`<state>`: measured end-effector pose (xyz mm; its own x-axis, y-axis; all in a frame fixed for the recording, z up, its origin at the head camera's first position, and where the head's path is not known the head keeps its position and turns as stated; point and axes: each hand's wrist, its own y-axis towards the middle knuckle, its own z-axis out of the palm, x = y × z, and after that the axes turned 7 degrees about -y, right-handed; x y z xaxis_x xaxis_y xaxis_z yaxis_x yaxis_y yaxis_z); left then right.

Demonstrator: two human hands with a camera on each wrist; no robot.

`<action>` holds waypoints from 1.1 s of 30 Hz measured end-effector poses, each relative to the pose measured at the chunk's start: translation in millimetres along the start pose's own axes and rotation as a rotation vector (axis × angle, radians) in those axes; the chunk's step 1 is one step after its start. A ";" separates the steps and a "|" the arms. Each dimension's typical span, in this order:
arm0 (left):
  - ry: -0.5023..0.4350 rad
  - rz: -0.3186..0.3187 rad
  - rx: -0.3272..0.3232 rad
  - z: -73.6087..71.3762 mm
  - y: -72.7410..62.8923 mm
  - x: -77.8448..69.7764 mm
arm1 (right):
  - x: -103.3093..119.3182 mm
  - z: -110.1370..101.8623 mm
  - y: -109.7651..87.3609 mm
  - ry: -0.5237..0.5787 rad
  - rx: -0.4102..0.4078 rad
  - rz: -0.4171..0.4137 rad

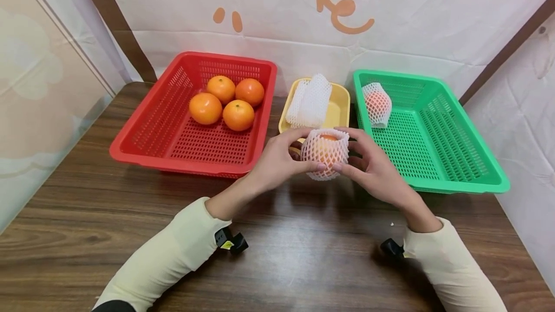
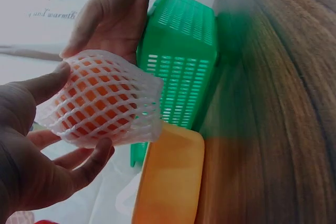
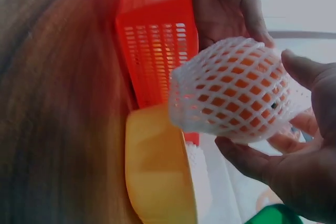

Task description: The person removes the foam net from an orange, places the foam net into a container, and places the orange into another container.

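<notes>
An orange (image 1: 325,155) in a white foam net sleeve (image 2: 100,98) is held up above the table, in front of the yellow tray. My left hand (image 1: 282,155) grips it from the left, thumb on the near side and fingers round the back. From the right, my right hand (image 1: 373,165) grips the same netted orange, its thumb close to the left one. The sleeve's top is open in the head view, with orange peel showing inside. In the right wrist view the net (image 3: 236,93) reaches past the fruit at its lower end.
At the left stands a red basket (image 1: 143,158) with several bare oranges (image 1: 205,108). The yellow tray (image 1: 342,105) behind my hands holds folded white net sleeves (image 1: 314,100). A green basket (image 1: 459,184) at the right contains one netted fruit (image 1: 377,104).
</notes>
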<state>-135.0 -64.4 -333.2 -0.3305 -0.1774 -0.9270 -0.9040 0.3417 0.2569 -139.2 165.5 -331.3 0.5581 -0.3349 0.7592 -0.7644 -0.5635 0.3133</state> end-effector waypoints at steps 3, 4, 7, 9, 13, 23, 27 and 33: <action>-0.003 -0.001 0.006 -0.1 -6.4 0.6 | 1.8 8.6 -3.8 0.042 -0.009 0.002; 0.000 -0.007 0.009 -0.9 -8.9 1.0 | 2.3 11.9 -4.5 0.066 -0.008 0.010; 0.013 -0.023 0.015 -2.7 -16.9 3.3 | 2.8 21.0 -6.5 0.163 -0.009 0.057; 0.022 -0.034 0.011 -3.2 -22.1 5.8 | 1.3 26.1 -7.0 0.203 -0.016 0.090; 0.045 -0.031 -0.043 0.5 -32.0 12.1 | -7.2 36.9 -7.7 0.262 -0.040 0.151; 0.286 0.001 -0.142 22.5 -48.3 22.3 | -30.5 58.4 -20.8 0.409 -0.114 0.272; 0.251 0.010 -0.145 19.5 -45.1 29.7 | -33.3 61.5 -19.1 0.489 -0.146 0.325; 0.180 0.009 -0.149 17.3 -44.4 37.5 | -33.7 62.7 -18.5 0.505 -0.198 0.374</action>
<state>-102.5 -70.2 -384.1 -0.3697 -0.3413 -0.8642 -0.9264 0.2066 0.3148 -123.6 139.9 -398.5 0.0602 -0.0581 0.9965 -0.9491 -0.3124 0.0391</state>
